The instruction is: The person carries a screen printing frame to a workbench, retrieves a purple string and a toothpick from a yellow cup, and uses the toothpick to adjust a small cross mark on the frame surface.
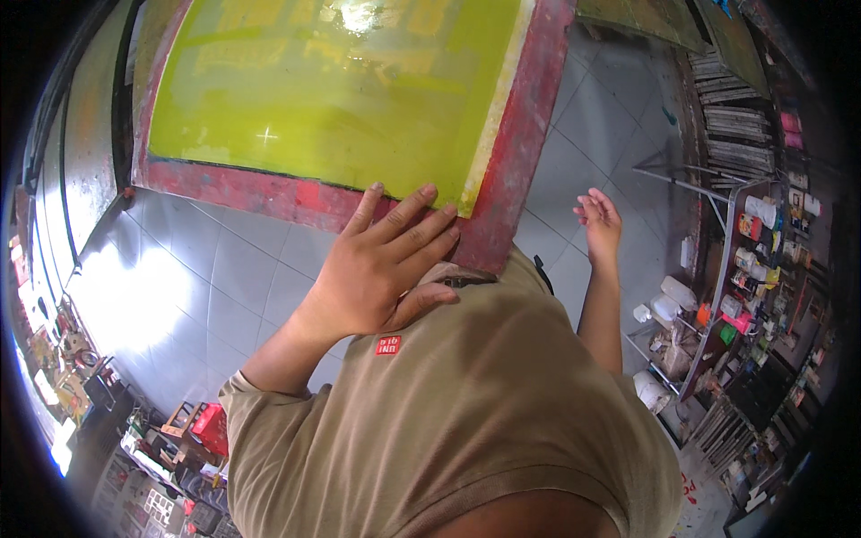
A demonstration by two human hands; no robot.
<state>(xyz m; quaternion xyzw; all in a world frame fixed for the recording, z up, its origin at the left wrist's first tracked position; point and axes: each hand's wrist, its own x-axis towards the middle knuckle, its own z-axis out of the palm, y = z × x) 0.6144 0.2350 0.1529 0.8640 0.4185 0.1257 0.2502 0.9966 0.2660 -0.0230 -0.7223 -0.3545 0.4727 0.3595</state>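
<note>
A screen printing frame [305, 194] with worn, red-stained edges lies in front of me. Its yellow-green mesh [305, 117] carries faint, paler patches and a small white cross mark. My left hand [386, 260] rests on the frame's near edge, fingers stretched out and spread, their tips reaching the border of the mesh. Off to the right of the frame, my right hand [603, 222] hangs in the air with loosely bent fingers. Nothing shows in it. The frame's far side is cut off by the picture's top.
Grey floor tiles [238, 251] lie below. At right stands a metal-legged table [723, 296] with tubs, bottles and cups. Behind it are stacked flat frames [737, 139]. Large panels [94, 117] lean at left. A red box [211, 429] sits among clutter at lower left.
</note>
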